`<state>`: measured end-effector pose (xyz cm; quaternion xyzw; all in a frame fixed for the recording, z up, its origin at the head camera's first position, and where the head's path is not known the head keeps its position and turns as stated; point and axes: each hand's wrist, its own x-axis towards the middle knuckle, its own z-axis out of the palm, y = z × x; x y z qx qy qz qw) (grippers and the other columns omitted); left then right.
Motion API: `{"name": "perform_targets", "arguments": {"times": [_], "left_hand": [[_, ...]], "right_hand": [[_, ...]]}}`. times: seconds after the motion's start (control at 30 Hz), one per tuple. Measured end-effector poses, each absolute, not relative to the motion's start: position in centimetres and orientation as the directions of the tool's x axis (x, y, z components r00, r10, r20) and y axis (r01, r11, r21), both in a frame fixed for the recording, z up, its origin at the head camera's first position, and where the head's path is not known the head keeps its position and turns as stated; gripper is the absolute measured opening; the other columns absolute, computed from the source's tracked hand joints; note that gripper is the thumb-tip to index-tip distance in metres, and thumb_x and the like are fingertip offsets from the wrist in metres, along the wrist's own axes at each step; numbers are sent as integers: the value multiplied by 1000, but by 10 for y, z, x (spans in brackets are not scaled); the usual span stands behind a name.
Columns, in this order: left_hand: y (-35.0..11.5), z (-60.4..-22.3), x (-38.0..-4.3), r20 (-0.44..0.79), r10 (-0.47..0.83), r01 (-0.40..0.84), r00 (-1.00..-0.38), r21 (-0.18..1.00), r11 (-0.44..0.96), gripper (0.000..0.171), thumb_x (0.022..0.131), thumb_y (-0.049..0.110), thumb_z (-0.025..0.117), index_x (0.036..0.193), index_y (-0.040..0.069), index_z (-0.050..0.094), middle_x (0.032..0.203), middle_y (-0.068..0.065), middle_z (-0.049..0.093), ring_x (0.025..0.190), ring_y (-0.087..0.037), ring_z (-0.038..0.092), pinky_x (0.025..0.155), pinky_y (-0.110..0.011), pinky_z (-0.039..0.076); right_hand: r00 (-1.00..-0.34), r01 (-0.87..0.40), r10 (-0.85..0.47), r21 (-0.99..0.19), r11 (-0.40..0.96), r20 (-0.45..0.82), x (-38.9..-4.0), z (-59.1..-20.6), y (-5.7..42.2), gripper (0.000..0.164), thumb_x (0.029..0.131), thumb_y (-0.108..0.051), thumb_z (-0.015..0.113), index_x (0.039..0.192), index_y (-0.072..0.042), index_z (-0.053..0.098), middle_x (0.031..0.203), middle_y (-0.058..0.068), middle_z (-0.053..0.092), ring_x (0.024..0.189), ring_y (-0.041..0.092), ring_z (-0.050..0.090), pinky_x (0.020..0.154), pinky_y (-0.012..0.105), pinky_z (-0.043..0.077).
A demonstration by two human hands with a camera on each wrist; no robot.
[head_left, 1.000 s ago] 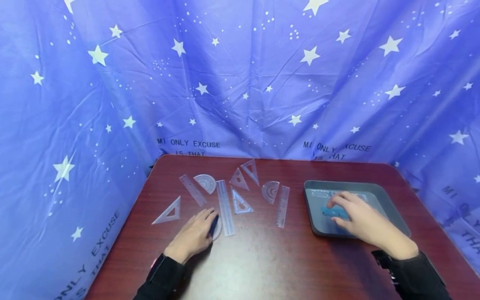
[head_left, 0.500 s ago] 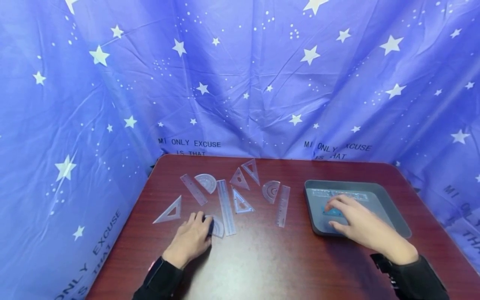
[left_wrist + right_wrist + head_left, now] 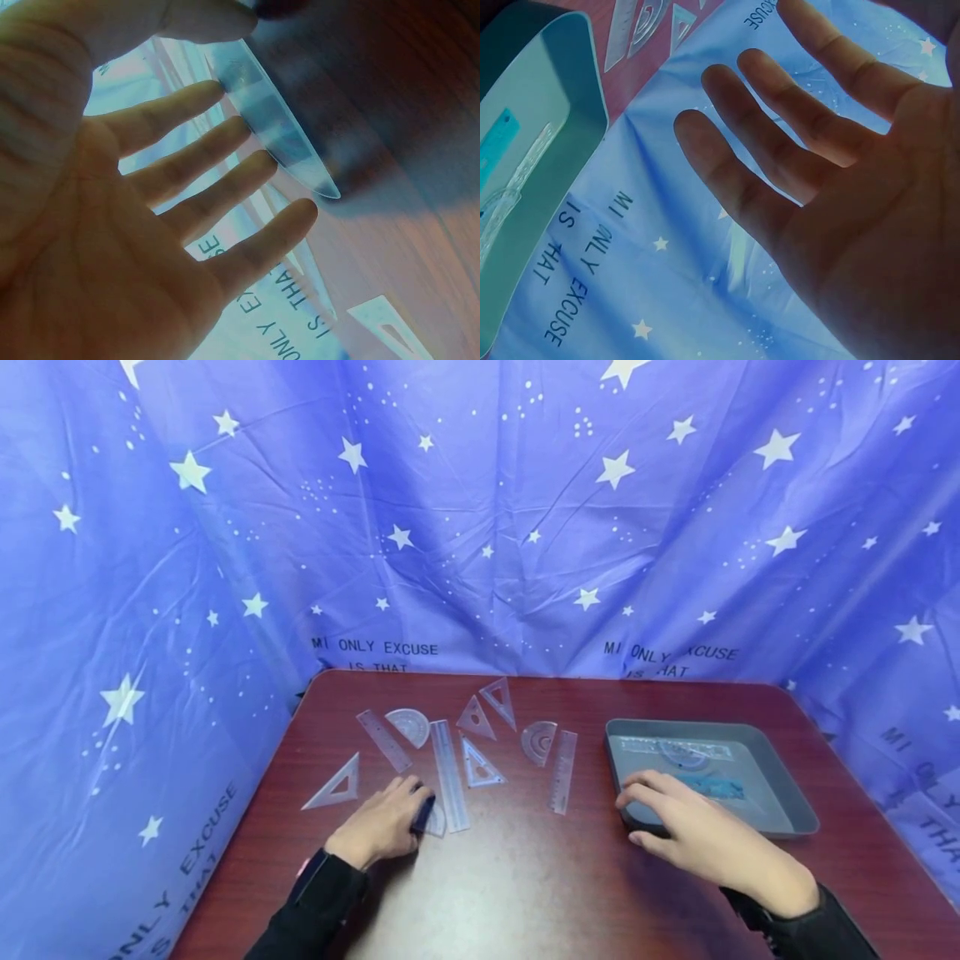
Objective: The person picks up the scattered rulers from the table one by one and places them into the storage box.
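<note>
In the head view my left hand rests low over the table, fingertips at a clear protractor. The left wrist view shows the fingers fairly straight, their tips at the edge of this protractor; the thumb tip is near its far end. My right hand hovers over the near left corner of a grey tray. Its fingers are loosely bent, with nothing between them. Inside the tray lie a blue ruler, a clear ruler and a clear protractor.
Between the hands and farther back lie a long ruler, shorter rulers, protractors and several set squares. A starred blue curtain hangs behind the wooden table.
My right hand has moved left and nearer from above the blue ruler to the tray's corner, uncovering the ruler and the protractor in the tray. The left hand has barely moved.
</note>
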<state>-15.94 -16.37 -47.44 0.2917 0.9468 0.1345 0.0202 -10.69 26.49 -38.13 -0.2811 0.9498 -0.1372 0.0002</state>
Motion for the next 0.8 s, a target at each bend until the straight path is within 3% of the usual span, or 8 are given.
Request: {"name": "perform_targets", "arguments": {"times": [0.27, 0.47, 0.8], "left_hand": [[-161, -474, -162, 48, 553, 549, -832, 219, 807, 48, 70, 2, 84, 116, 4, 68, 115, -13, 63, 112, -34, 62, 88, -56, 61], [-155, -472, -162, -11, 513, 499, -858, 214, 839, 57, 65, 10, 91, 113, 2, 63, 112, -15, 61, 107, -39, 61, 90, -54, 60], [-150, -475, -157, -25, 478, 465, -878, 196, 863, 63, 63, 10, 91, 117, 1, 58, 114, -23, 59, 106, -45, 61, 88, -54, 62]], "right_hand": [[-839, -535, -540, -280, 797, 64, -104, -384, 259, 31, 92, -18, 86, 116, -28, 70, 135, 3, 67, 118, 27, 69, 79, 35, 58], [-814, -569, -575, -306, 763, 80, -103, -392, 257, 30, 92, -18, 86, 117, -24, 71, 134, 3, 67, 114, 24, 69, 80, 35, 58], [-798, -595, -591, -304, 744, 118, -103, -396, 255, 30, 91, -16, 86, 115, -23, 71, 133, 3, 66, 104, 14, 66, 74, 29, 55]]}}
